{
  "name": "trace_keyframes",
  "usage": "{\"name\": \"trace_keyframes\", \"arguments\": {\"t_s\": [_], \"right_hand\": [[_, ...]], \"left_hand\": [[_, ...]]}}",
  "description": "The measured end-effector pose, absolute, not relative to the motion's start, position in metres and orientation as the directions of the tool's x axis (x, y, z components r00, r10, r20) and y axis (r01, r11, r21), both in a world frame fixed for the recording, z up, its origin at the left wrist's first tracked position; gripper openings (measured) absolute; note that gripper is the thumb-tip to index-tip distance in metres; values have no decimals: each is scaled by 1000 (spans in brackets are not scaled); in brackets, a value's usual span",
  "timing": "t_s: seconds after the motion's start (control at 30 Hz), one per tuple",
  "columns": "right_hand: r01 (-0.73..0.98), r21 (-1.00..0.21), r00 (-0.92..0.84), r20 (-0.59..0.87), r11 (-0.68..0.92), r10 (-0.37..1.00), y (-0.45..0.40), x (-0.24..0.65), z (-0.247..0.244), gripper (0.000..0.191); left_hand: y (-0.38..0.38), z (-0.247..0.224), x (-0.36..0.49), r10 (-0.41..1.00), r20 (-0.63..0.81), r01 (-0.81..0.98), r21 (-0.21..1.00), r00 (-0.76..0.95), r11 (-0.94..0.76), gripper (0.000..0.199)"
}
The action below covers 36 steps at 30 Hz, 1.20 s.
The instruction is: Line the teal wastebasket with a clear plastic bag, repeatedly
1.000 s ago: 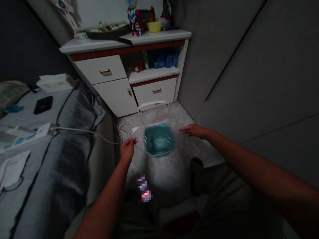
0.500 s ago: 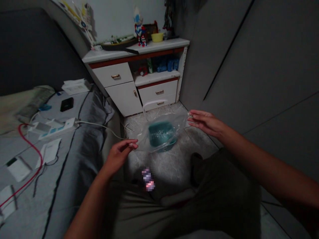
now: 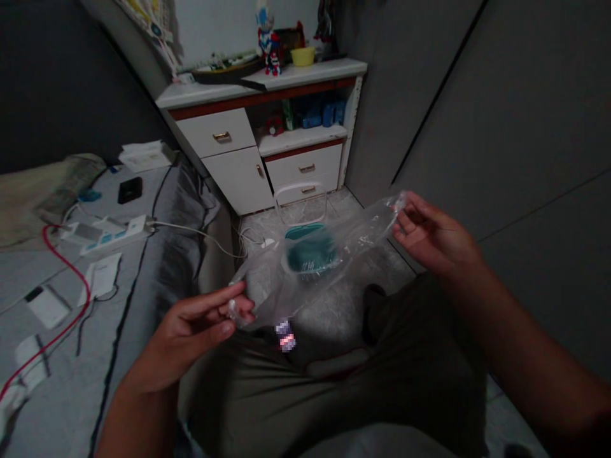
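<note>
A clear plastic bag (image 3: pixel 353 248) is stretched between my two hands above the floor. My left hand (image 3: pixel 191 331) pinches its near left end between thumb and fingers. At the upper right end, my right hand (image 3: pixel 429 235) grips a gathered bit of the film, higher than the left. Behind and below the see-through film stands a teal bin (image 3: pixel 305 232) on the floor, with a raised white handle (image 3: pixel 300 186) behind it. The film covers part of the bin from my view.
To the left is a bed (image 3: pixel 157 299) with a power strip (image 3: pixel 119 235), a red cable (image 3: pixel 71 273) and a black phone (image 3: pixel 130 189). A white cabinet (image 3: pixel 229 178) stands ahead, with a yellow bowl (image 3: pixel 303 57) on top. A grey wardrobe (image 3: pixel 515 127) lines the right.
Both hands have come up and nearer to me and moved farther apart. The plastic bag has risen with them, away from the bin, and is now stretched wider.
</note>
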State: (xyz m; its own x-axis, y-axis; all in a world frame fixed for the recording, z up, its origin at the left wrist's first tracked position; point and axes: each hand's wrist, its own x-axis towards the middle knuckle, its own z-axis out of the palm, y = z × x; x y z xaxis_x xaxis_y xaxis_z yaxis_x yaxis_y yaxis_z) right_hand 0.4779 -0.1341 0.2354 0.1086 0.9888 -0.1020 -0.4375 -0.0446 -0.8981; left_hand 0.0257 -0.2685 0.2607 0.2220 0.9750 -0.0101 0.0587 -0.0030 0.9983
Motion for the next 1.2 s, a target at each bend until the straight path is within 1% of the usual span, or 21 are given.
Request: {"name": "trace_keyframes", "arguments": {"t_s": [0.13,0.27,0.37,0.43,0.5,0.57,0.6,0.7,0.77,0.83,0.9,0.97,1.03,1.13,1.2], "right_hand": [[-410,-907,163,-175,-95,971,-126,473,218,31],[-404,-889,187,-310,-215,932,-117,455,186,44],[-342,-884,165,-391,-319,906,-111,441,155,49],[-247,-888,157,-431,-387,889,-105,436,134,46],[-111,-889,141,-456,-444,879,-96,434,113,40],[59,-873,131,-475,-485,870,-84,435,92,34],[146,-854,132,-484,-500,865,-78,436,82,31],[375,-783,137,-483,-496,865,-60,438,54,26],[501,-736,139,-451,-455,882,-49,439,38,25],[602,-684,154,-408,-413,900,-39,439,25,25],[657,-643,172,-379,-393,909,-32,440,14,24],[671,-628,191,-367,-394,910,-26,441,5,24],[680,-617,212,-353,-397,911,-21,443,-3,24],[713,-594,221,-316,-374,923,-15,445,-10,22],[739,-571,225,-292,-358,930,-12,447,-14,21]], "left_hand": [[-245,240,28,988,-26,110,994,151,9,57],[-214,204,40,994,-47,233,972,99,23,64],[-193,173,44,992,-80,343,939,100,41,65],[-177,152,44,987,-101,429,902,124,38,63],[-161,129,42,976,-140,530,847,167,31,58],[-143,106,40,956,-220,648,760,192,45,50],[-134,94,40,946,-267,713,699,184,59,46],[-113,62,41,924,-371,878,468,93,100,37],[-104,43,43,912,-409,937,328,26,121,36],[-99,28,44,892,-450,963,222,-36,151,37],[-96,17,43,864,-495,973,144,-87,181,39],[-92,8,41,846,-522,974,108,-114,198,41],[-86,4,39,847,-515,972,101,-132,212,42],[-76,1,35,872,-456,959,117,-179,258,44],[-70,0,34,885,-416,942,155,-211,297,41]]}}
